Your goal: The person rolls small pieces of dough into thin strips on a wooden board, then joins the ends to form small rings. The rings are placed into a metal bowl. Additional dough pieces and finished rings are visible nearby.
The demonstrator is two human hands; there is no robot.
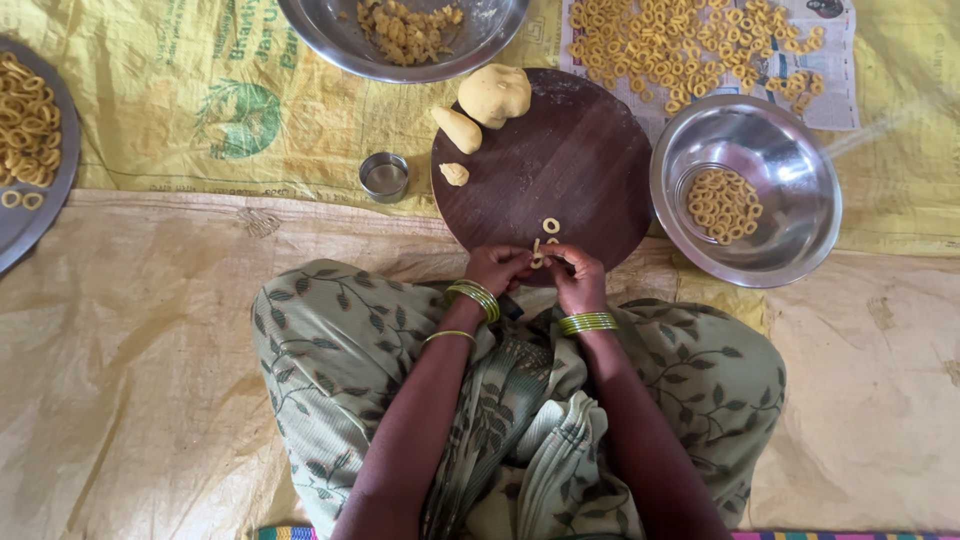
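You held your left hand (497, 268) and right hand (576, 274) close together at the near edge of the round dark wooden board (575, 160), fingertips of both pressed together in a pinch on a thin strip of dough (538, 255) between them. Just beyond your fingertips a finished dough ring (551, 225) lay flat on the board. Farther up the board sat a big lump of dough (494, 95), with a tapered piece (456, 129) beside it and a small bit (454, 174) nearer to you. To your right of the board a steel bowl (790, 240) held a small heap of rings, and beyond it many more rings were spread on a sheet of newspaper (835, 105). A small steel cup (384, 177) stood just to the left of the board, another steel bowl (330, 40) with crumbly yellow pieces lay at the top, and a plate (20, 225) of rings showed at the far left. Green bangles circled both of your wrists.
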